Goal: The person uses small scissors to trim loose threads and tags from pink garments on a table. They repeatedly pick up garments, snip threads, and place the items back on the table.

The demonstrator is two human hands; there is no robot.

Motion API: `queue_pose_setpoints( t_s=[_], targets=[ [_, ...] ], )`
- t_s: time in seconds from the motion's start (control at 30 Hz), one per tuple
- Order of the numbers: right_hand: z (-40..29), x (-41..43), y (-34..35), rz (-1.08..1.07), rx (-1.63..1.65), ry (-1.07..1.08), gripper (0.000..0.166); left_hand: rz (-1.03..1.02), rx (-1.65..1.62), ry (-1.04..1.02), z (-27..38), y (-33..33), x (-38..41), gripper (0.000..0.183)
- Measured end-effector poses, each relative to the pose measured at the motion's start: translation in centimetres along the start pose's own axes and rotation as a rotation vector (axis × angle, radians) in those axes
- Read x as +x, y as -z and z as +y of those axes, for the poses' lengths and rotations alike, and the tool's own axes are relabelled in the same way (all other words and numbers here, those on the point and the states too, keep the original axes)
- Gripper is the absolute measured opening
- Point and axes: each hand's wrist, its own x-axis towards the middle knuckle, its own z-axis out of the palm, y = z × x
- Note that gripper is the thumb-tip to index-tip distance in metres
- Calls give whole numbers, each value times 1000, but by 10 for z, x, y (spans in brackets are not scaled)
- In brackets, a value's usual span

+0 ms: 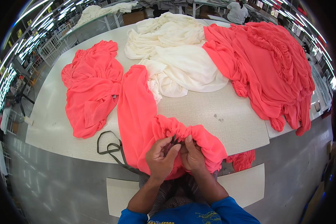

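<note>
A coral-pink gathered garment [137, 112] lies over the table's near edge and across my lap. My left hand [161, 156] is closed around a small dark tool [173, 139], perhaps thread snips, with its tip against the gathered fabric; the fingers hide most of it. Close beside it on the right, my right hand [192, 154] pinches the gathered edge of the same garment between thumb and fingers. A dark strap or cord [109, 151] loops on the table to the left and runs towards my lap.
The pale table [240, 123] bears a coral garment [92, 89] at left, cream garments [182, 67] behind, and a large coral pile [277, 64] at right. More coral fabric [243, 160] hangs below the near edge. A person [238, 12] sits beyond the table.
</note>
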Motion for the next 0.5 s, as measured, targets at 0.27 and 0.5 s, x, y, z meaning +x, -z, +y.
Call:
queue_pose_setpoints(
  t_s=[0.27, 0.5],
  targets=[
    [6, 1, 16, -117, 30, -44, 25, 22, -55, 68, 1, -1, 2, 24],
    [3, 3, 4, -50, -81, -7, 30, 31, -93, -56, -2, 2, 0, 37]
  ],
)
